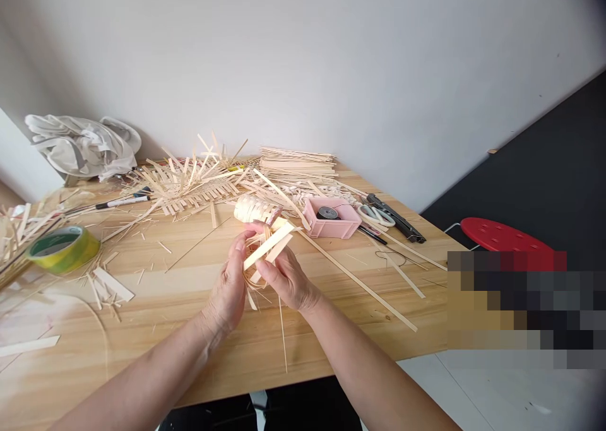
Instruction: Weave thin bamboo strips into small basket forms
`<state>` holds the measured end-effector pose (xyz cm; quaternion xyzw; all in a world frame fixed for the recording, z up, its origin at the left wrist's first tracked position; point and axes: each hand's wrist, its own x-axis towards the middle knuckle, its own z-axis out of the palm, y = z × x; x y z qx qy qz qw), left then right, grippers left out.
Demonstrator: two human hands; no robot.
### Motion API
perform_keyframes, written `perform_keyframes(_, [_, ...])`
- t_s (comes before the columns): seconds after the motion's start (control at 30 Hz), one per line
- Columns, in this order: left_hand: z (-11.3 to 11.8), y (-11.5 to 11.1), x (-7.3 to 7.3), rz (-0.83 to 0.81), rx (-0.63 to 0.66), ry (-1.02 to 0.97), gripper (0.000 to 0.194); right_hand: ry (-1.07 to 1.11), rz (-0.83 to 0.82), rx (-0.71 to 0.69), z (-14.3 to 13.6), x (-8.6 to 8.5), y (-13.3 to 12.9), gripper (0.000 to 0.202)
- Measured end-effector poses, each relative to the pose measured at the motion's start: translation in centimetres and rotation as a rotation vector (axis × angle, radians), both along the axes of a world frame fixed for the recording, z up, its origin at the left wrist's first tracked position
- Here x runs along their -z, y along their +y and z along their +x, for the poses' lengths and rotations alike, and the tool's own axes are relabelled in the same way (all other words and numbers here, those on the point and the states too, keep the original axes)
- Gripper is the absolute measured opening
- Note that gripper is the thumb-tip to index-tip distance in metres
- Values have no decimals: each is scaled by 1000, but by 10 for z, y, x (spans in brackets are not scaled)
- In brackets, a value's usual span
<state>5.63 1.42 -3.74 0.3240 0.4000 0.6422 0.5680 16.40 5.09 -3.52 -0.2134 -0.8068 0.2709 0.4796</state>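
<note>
Between my two hands is a small piece of bamboo weaving (pixel 267 249), made of pale flat strips with loose ends sticking out. My left hand (pixel 231 273) grips its left side, fingers curled around it. On the other side my right hand (pixel 288 274) is closed on the strips, its thumb lying near the lower end of a wide one. Just behind the hands sits a rounded woven bamboo form (pixel 250 209); whether it joins the held piece I cannot tell. A thin strip hangs down toward the table's front edge.
A pink plastic box (pixel 332 229) holding a dark spool stands right of my hands, near a white tape roll (pixel 376 216) and a black utility knife (pixel 395 218). Yellow-green tape (pixel 63 249) lies left. Bamboo strips (pixel 297 165) are piled behind. A red stool (pixel 506 234) stands beyond.
</note>
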Motion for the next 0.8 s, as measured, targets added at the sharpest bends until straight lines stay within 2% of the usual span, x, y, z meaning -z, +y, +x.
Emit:
perform_keyframes(0.13, [3, 0, -7, -91, 6, -27, 31, -6, 31, 3, 1, 1, 2, 42])
perform_keyframes(0.3, [3, -2, -15, -183, 76, -37, 32, -24, 83, 40, 2, -2, 2, 45])
perform_keyframes(0.53, [-1, -3, -14, -125, 200, -54, 40, -143, 129, 113, 4, -4, 3, 44])
perform_keyframes(0.67, [-1, -1, -12, -129, 201, -103, 41, -154, 145, 92, 3, -1, 5, 42])
perform_keyframes(0.8, [-2, 1, -11, -223, 133, -95, 37, -148, 77, 63, 2, 0, 4, 40])
